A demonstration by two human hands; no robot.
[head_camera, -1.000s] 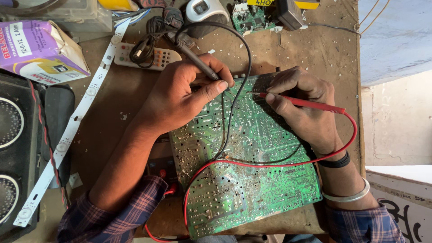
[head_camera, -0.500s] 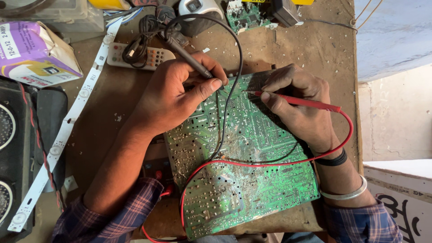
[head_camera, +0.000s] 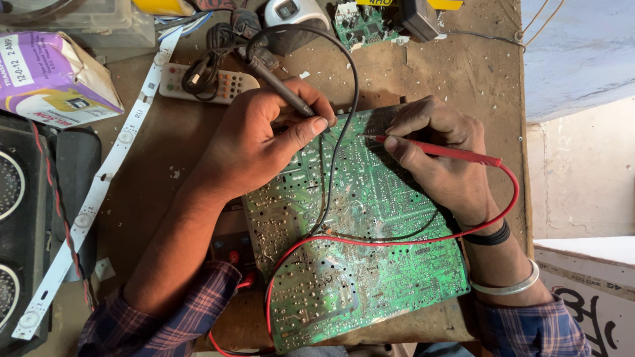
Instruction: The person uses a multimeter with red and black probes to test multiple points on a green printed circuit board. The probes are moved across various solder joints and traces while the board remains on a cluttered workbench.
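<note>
A large green circuit board (head_camera: 370, 264) lies solder side up on the brown workbench (head_camera: 165, 158). My left hand (head_camera: 264, 142) grips a black test probe (head_camera: 274, 82), its tip pressed on the board's upper left part. My right hand (head_camera: 440, 162) pinches a red test probe (head_camera: 450, 152) like a pen, with the tip touching the board near its upper edge. A black lead (head_camera: 347, 99) and a red lead (head_camera: 397, 241) run from the probes across the board.
A white remote control (head_camera: 218, 84) with coiled cable lies behind my left hand. A purple and white box (head_camera: 49, 79) sits far left, above a black speaker (head_camera: 20, 218). A white strip with round lenses (head_camera: 99, 185) runs diagonally. A small green board (head_camera: 360, 23) lies at the back.
Both hands keep the probes on the board, and the tips have barely shifted. The view has drifted a little, so the bench clutter sits slightly higher in the picture.
</note>
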